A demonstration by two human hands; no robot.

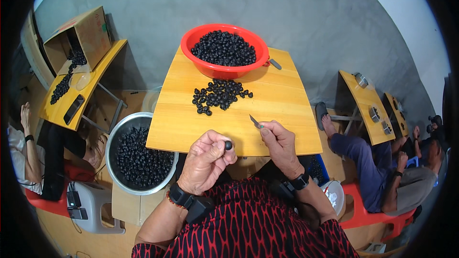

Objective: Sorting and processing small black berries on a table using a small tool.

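Note:
Between the thumb and fingers of my left hand is a small, round black part, held just over the near edge of the yellow wooden table. My right hand grips a small knife, its blade pointing up and to the left, apart from the black part. Beyond both hands, a loose pile of similar black parts lies on the tabletop. Behind it stands a red basin heaped with more of them. My fingers hide most of the knife's handle.
A large metal basin of black parts stands below at the left. A grey-handled tool lies by the red basin. At right are a blue crate and white bin. People sit at tables on both sides; a cardboard box rests at left.

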